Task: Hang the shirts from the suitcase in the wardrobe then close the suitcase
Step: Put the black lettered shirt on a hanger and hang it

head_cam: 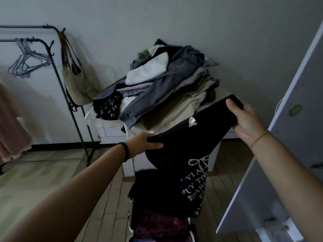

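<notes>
Snagging is my first worry, says one. The black T-shirt [183, 154] is up off the open suitcase [130, 219], but its lower end hangs right down to the clothes packed there; I cannot tell whether the hem is clear of them. Lift it sideways too quickly and it may drag another garment over the rim.

And the heap? asks the other.

Same trouble higher up. The raised shoulder of the shirt sits just in front of the pile of clothes [166, 84] stacked on the white cabinet [111, 132]. That pile looks loosely stacked; a swing of the cloth could pull something off it.

Both hands are taken, too.

Yes, and that is the bigger snag. The left hand [146, 144] grips one top corner, thumb over the fabric, fingers curled under it, arm stretched well forward with dark bands at the wrist. The right hand [244, 119] holds the other corner higher and farther out, fingers wrapped round a bunched fold, thumb pointing up. The shirt hangs slanted between them.

No hanger, then.

None in either hand. The hangers [26, 62] hang on the garment rack [70, 105], well apart to the left, while the white door [288, 145], likely the wardrobe's, stands at the right. One hand must let go to fetch one, and a soft jersey held by a single corner will slump and may slide to the floor.
</notes>
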